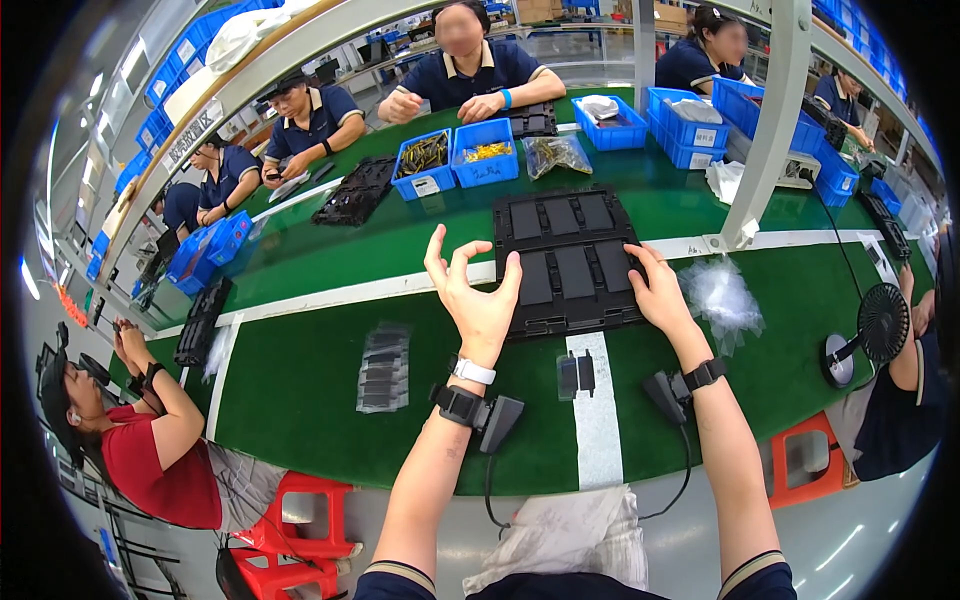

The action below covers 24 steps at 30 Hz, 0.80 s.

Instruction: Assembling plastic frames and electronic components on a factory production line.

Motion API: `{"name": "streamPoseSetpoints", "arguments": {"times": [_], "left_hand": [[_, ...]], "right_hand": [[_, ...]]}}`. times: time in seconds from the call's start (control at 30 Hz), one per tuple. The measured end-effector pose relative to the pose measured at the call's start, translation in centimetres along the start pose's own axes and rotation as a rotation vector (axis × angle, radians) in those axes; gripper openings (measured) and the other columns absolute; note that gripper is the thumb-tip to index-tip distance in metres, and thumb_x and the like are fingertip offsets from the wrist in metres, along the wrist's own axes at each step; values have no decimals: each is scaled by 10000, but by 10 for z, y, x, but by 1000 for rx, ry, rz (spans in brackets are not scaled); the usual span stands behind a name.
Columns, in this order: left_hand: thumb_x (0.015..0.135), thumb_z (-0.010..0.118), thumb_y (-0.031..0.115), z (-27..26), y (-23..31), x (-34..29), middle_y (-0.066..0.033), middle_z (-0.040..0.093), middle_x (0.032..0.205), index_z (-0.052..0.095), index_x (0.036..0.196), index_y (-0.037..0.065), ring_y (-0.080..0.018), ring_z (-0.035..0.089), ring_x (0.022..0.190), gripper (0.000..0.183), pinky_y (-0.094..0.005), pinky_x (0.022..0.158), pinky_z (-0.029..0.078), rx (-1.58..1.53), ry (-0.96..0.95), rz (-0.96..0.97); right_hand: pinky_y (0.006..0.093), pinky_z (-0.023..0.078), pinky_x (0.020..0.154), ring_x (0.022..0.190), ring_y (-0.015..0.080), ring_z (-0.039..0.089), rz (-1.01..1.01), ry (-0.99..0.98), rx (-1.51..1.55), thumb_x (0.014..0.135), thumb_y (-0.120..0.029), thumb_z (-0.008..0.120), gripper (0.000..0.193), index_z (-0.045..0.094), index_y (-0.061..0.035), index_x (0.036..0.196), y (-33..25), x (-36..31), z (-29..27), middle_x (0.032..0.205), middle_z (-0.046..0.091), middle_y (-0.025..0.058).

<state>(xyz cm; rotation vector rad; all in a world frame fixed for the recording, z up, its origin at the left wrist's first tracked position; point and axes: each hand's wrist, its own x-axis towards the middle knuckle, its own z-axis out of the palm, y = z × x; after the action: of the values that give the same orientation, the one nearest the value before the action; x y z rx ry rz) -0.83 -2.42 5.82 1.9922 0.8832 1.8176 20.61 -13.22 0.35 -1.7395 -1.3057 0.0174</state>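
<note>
A black tray (566, 318) with flat dark rectangular pieces in its slots lies on the green table in front of me. My right hand (660, 292) rests at the tray's right edge, fingers apart, with the fingertips at its rim. My left hand (474, 296) is raised at the tray's left side, palm up and fingers curled apart, with nothing in it. Nearer to me, a small black part (576, 375) lies on a white strip. To its left is a clear-wrapped row of dark strips (384, 368). Crumpled clear film (722, 300) lies right of my right hand.
Beyond the tray stand blue bins (484, 134) with yellow and dark parts, and a clear bag (556, 155). A metal post (772, 120) rises at right. A black fan (882, 325) stands at the right. Co-workers (470, 65) sit around the table.
</note>
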Motion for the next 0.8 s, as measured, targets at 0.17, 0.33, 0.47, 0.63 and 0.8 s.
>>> {"name": "streamPoseSetpoints", "arguments": {"times": [0.17, 0.33, 0.47, 0.63, 0.8], "left_hand": [[651, 752, 143, 0, -2, -1, -155, 386, 1283, 599, 831, 68, -336, 383, 1204, 248, -439, 981, 319, 3, -19, 4], [656, 745, 142, 2, -3, -2, -158, 390, 1278, 599, 856, 65, -331, 391, 1198, 259, -430, 973, 331, -4, -49, -9], [691, 735, 218, 9, -16, -10, -211, 381, 1270, 525, 1064, 41, -360, 379, 1202, 463, -424, 981, 330, 34, -208, -43], [766, 653, 387, 21, -43, -33, -307, 330, 1303, 303, 1298, -76, -402, 342, 1226, 788, -410, 1034, 285, 204, -606, -188], [771, 632, 385, 21, -48, -34, -308, 333, 1307, 307, 1294, -90, -404, 334, 1236, 777, -405, 1036, 288, 216, -637, -157]], "right_hand": [[375, 333, 999, 1193, 363, 412, 33, -10, 0, 819, -37, 518, 376, 493, -64, 1194, -2, 0, 1, 1270, 438, 227], [412, 364, 973, 1151, 419, 428, -12, -4, 11, 807, -39, 519, 387, 488, -84, 1191, 2, 1, 1, 1253, 421, 286], [413, 364, 972, 1151, 419, 428, -6, 2, -1, 807, -38, 519, 385, 487, -80, 1189, 1, 0, 1, 1252, 423, 283], [413, 362, 975, 1157, 416, 423, -25, 1, 3, 807, -36, 518, 381, 489, -74, 1184, 2, 1, 1, 1256, 423, 275], [394, 357, 980, 1161, 392, 430, 1, 3, 1, 809, -34, 519, 376, 496, -72, 1182, 0, 0, 1, 1257, 438, 245]]}}
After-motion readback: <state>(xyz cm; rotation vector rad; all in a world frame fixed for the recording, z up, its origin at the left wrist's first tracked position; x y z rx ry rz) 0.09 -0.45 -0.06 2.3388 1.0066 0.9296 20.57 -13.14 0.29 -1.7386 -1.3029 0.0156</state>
